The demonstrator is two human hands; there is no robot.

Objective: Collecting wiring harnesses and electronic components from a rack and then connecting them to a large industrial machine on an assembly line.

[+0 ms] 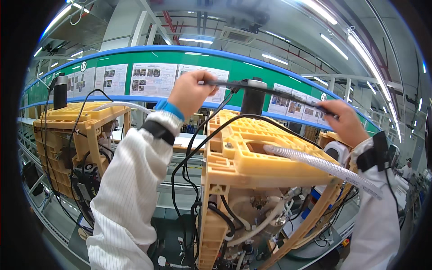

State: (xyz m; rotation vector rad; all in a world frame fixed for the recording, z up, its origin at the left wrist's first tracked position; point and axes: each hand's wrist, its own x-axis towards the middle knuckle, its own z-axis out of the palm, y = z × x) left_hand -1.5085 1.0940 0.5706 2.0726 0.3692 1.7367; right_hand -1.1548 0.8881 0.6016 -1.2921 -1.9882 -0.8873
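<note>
Behind hands, white sheets, green board

White rectangular printed sheets line a green board with blue edging, behind and just below the raised fingers. Small round white number signs sit left and right of the fingers.

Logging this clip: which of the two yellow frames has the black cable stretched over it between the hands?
The nearer yellow frame at centre, with the ribbed hose across its top; the other frame stands far left, untouched.
</note>
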